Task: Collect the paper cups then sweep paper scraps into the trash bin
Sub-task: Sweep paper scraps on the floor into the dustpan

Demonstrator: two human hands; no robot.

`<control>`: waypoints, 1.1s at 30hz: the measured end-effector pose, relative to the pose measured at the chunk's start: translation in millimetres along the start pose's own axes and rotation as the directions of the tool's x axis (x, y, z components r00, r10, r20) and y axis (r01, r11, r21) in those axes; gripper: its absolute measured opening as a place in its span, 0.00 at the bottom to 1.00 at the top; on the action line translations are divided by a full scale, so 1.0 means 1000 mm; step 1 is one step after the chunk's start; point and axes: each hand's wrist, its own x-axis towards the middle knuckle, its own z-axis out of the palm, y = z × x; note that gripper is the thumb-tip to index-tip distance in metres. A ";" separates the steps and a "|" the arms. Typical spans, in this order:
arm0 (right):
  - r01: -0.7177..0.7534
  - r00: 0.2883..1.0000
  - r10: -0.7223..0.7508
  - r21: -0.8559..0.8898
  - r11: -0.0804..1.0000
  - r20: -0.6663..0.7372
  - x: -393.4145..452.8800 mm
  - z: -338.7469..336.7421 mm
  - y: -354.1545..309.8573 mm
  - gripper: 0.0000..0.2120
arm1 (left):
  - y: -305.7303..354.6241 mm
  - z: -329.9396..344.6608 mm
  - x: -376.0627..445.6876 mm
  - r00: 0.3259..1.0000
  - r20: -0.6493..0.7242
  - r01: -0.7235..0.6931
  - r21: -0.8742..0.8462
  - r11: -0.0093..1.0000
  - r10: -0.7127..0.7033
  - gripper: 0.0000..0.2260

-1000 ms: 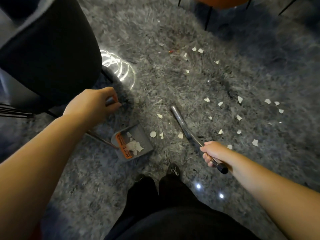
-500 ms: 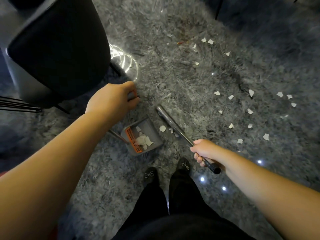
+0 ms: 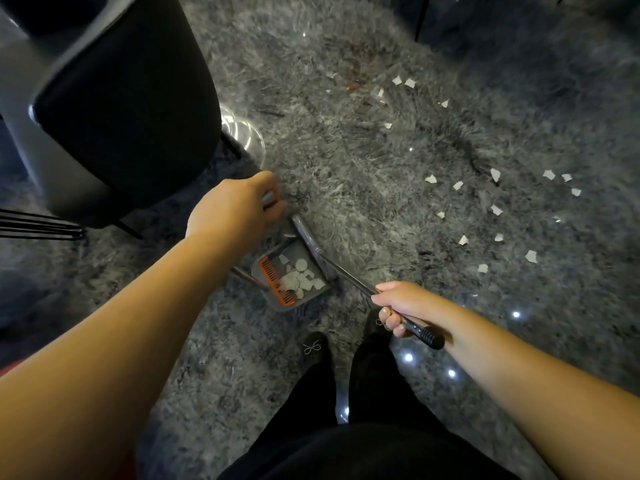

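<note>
Gripping broom (image 3: pixel 332 268) | right hand (image 3: pixel 398 306) | left hand (image 3: pixel 232 209) clasps dustpan (image 3: pixel 294 278) handle | white torn scraps (image 3: pixel 303 280) inside

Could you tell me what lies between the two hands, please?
In the head view: the grey dustpan holding white paper scraps, with the broom head at its mouth.

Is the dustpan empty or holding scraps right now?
Holding scraps. The dustpan has a pile of white paper scraps lying inside it, beside its orange comb.
</note>
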 end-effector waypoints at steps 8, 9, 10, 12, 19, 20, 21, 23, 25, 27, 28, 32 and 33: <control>0.052 0.994 -0.044 0.080 0.995 -0.104 -0.011 0.002 0.014 0.26 | -0.018 -0.007 -0.024 0.998 0.034 0.052 -0.018 0.998 -0.052 0.09; 0.058 0.992 -0.048 0.081 0.995 -0.115 -0.011 0.002 0.015 0.26 | -0.022 -0.008 -0.028 0.997 0.033 0.072 -0.028 0.997 -0.072 0.09; 0.061 0.991 -0.051 0.082 0.995 -0.122 -0.010 0.002 0.015 0.26 | -0.025 -0.010 -0.032 0.995 0.026 0.098 -0.040 0.994 -0.097 0.09; 0.066 0.989 -0.056 0.076 0.995 -0.134 -0.007 0.002 0.012 0.25 | -0.034 -0.015 -0.038 0.988 -0.005 0.156 -0.065 0.986 -0.157 0.09; 0.057 0.990 -0.055 0.017 0.998 -0.131 0.010 0.021 -0.011 0.25 | -0.076 -0.037 -0.051 0.970 -0.065 0.225 -0.106 0.968 -0.233 0.08; 0.054 0.991 -0.054 -0.003 0.999 -0.125 0.014 0.026 -0.016 0.25 | -0.082 -0.040 -0.052 0.970 -0.059 0.229 -0.110 0.967 -0.236 0.08; 0.052 0.991 -0.054 -0.020 0.998 -0.119 0.016 0.030 -0.020 0.25 | -0.087 -0.043 -0.053 0.970 -0.060 0.229 -0.107 0.967 -0.236 0.08; 0.060 0.993 -0.065 -0.051 0.997 -0.102 0.022 0.039 -0.030 0.25 | -0.098 -0.050 -0.055 0.968 -0.077 0.235 -0.082 0.969 -0.241 0.08; 0.065 0.994 -0.072 -0.089 0.994 -0.084 0.027 0.048 -0.040 0.26 | -0.111 -0.057 -0.058 0.961 -0.108 0.250 -0.066 0.966 -0.256 0.08; 0.058 0.995 -0.067 -0.119 0.991 -0.069 0.033 0.055 -0.048 0.26 | -0.121 -0.061 -0.060 0.957 -0.128 0.254 -0.062 0.965 -0.260 0.08; 0.051 0.996 -0.060 -0.136 0.989 -0.061 0.037 0.059 -0.052 0.26 | -0.126 -0.061 -0.062 0.955 -0.129 0.260 -0.060 0.964 -0.266 0.08; 0.030 0.998 -0.041 -0.202 0.979 -0.047 0.053 0.072 -0.066 0.26 | -0.135 -0.049 -0.066 0.950 -0.092 0.291 -0.075 0.954 -0.297 0.07; 0.027 0.998 -0.038 -0.220 0.975 -0.045 0.057 0.075 -0.069 0.26 | -0.137 -0.046 -0.067 0.948 -0.082 0.300 -0.083 0.950 -0.306 0.07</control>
